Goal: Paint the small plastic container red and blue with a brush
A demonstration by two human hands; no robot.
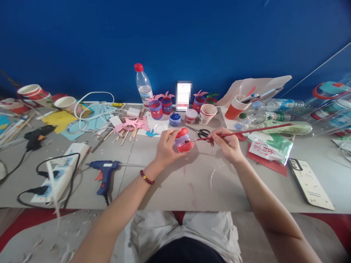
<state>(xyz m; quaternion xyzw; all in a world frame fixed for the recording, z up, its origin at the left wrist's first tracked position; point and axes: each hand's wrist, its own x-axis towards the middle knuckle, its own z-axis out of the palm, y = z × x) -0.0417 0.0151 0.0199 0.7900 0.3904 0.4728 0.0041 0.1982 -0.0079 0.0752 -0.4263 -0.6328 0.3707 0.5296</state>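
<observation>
Head view: brush point(257, 129) meeting plastic cup point(185, 147)

The left hand point(168, 147) is gripping the red-banded cup, roughly upright, between both hands; the right hand point(226, 144) is pinching the brush, its shaft slanting rightward. Beyond, a packet point(263, 149) is showing red Chinese characters (smaller labels are blurring).

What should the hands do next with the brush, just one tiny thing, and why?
I'd stroke the brush gently along the pale middle band of the little plastic piece. That band looks bare between two red ones, the bristles are already at it, and the left hand holds the piece while the right hand holds the brush.
</observation>
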